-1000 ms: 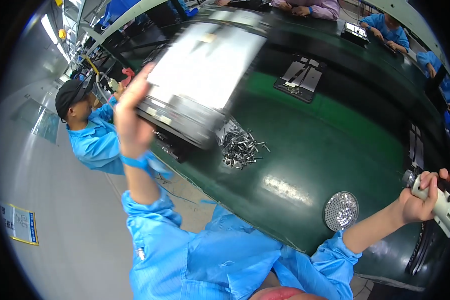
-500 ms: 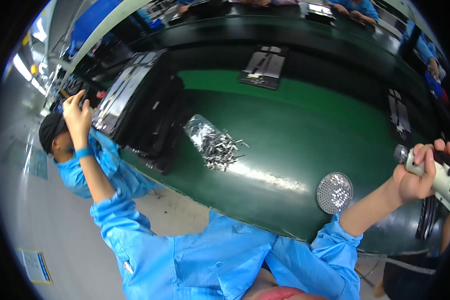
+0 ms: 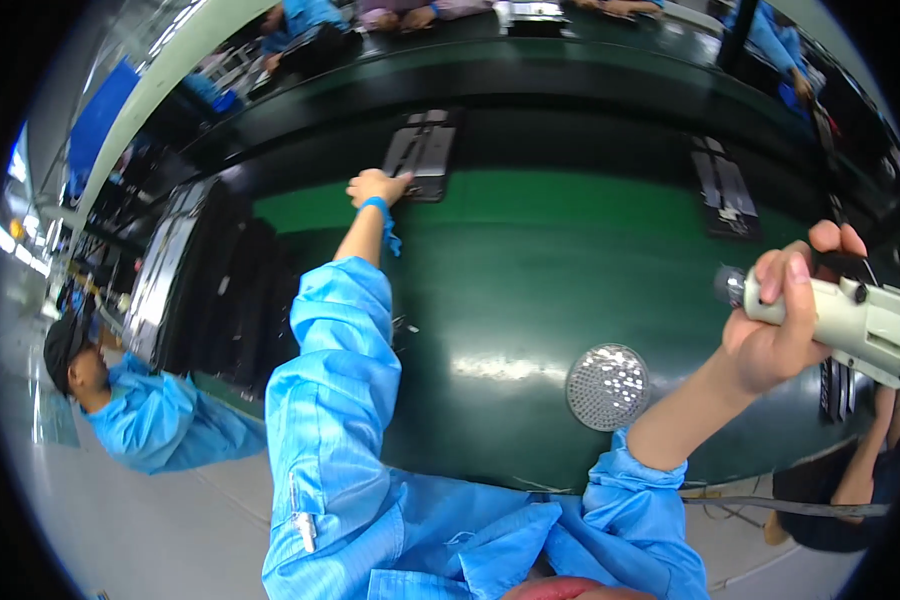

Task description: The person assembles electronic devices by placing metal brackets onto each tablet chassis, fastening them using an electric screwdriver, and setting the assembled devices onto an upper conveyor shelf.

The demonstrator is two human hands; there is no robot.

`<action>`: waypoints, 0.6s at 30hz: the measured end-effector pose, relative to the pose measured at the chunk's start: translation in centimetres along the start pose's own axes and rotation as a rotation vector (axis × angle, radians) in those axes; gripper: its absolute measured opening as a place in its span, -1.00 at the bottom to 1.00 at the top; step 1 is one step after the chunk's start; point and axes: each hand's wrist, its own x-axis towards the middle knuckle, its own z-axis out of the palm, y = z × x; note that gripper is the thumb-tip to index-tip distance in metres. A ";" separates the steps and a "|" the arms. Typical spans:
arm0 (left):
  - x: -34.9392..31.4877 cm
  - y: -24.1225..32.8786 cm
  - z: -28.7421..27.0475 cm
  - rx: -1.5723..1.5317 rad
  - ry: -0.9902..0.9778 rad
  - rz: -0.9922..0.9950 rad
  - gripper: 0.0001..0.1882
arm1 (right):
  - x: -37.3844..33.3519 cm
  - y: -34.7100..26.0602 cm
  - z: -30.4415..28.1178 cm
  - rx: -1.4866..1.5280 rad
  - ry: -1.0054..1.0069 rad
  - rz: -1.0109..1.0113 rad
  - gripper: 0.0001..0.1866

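My left hand [image 3: 378, 187] is stretched out to the far side of the bench, fingers closed at the near left edge of a flat black-and-silver device panel [image 3: 420, 155]. A blue band circles that wrist. At the right, my right hand [image 3: 785, 315] is wrapped round a cream-coloured power screwdriver [image 3: 845, 318], its clear tip pointing left above the bench. Near my right forearm lies a round dish [image 3: 608, 388] dotted with small shiny pieces. The left sleeve covers the middle left of the bench.
Dark panels stand in a tall stack [image 3: 185, 285] at the left. Another flat panel [image 3: 725, 187] lies at the far right on the green bench [image 3: 500, 270]. A co-worker in a black cap [image 3: 120, 390] is at the left; other people sit across the bench. Black strips [image 3: 837, 390] lie at the right.
My left hand has moved from above the stack at the left to the far panel. The whole view has shifted. The bag with small black-and-white pieces is now hidden behind my left arm.
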 end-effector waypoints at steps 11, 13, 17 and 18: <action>6.4 -4.1 -1.5 -0.353 -0.534 -0.025 -0.23 | -0.6 2.9 -1.5 0.136 -0.251 0.070 -0.58; 0.1 0.7 -1.8 -0.465 -0.473 -0.098 -0.20 | -2.1 3.6 -3.7 -0.036 -0.338 0.163 -0.66; 2.0 3.6 0.8 -0.018 -0.401 0.000 -0.26 | -5.6 3.4 -4.5 -0.125 -0.308 0.254 -0.70; 3.8 3.7 2.0 0.171 -0.364 0.118 -0.34 | -6.2 3.9 -4.4 -0.128 -0.319 0.237 -0.67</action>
